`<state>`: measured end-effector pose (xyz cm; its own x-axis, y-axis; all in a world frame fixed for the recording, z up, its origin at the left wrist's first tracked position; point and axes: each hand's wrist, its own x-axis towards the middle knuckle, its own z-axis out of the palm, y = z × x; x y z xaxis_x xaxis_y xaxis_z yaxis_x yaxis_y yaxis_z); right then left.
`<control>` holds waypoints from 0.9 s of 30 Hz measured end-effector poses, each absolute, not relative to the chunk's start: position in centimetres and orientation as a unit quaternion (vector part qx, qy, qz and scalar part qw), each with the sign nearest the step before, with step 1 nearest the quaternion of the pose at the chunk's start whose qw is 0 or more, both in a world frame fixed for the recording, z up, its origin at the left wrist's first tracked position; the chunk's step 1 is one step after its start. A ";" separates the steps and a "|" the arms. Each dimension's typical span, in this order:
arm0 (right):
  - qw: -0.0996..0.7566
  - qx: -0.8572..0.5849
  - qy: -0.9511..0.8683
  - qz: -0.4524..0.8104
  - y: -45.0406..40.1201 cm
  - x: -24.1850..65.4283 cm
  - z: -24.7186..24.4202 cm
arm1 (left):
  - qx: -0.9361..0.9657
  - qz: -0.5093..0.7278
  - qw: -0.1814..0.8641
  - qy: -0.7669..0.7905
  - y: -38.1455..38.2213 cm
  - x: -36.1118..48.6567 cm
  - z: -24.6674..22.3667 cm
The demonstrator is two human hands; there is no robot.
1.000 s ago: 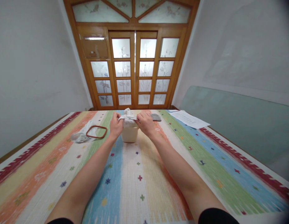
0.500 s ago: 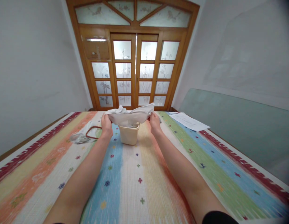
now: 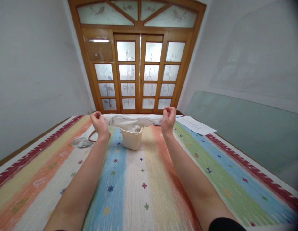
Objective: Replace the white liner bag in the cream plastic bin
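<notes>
A thin white plastic bag (image 3: 131, 120) is stretched between my two hands. My left hand (image 3: 100, 125) is closed on its left end, and my right hand (image 3: 168, 120) grips the right end with curled fingers. Below the bag's middle stands a small cream plastic bin (image 3: 131, 140), upright, with part of the whitish plastic hanging at its mouth. The bag hides the bin's far rim, so I cannot tell how much plastic is inside. Behind my left wrist lies a brown ring-shaped frame (image 3: 92, 137), partly hidden.
A crumpled pale plastic bag (image 3: 82, 141) rests beside the brown frame on the left. Printed paper sheets (image 3: 195, 125) lie at the far right of the table. A striped cloth (image 3: 136, 199) covers the table. Wooden doors with glass panes (image 3: 139, 73) stand beyond.
My hands have moved apart, left hand leftward and right hand rightward and up. The bag between them is now pulled wider and flatter. The bin has barely shifted.
</notes>
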<state>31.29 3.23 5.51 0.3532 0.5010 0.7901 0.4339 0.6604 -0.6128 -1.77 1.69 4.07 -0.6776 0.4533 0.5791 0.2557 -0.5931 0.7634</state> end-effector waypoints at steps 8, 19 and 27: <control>0.457 -0.360 -0.812 -0.040 0.1 27.2 5.0 | 0.687 0.528 -0.145 0.478 -2.0 2.8 5.1; 0.457 -0.445 -0.769 0.051 4.2 27.7 1.2 | 0.681 0.469 0.093 0.555 0.4 1.4 2.9; 0.423 -0.480 -0.766 0.067 4.5 28.3 1.3 | 0.706 0.502 0.274 0.418 -2.6 2.1 6.0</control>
<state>28.26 4.46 1.33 -0.1813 0.7925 0.5822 0.6784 0.5294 -0.5093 2.11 -2.58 6.02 0.1470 0.8649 0.4799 0.3145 -0.5009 0.8064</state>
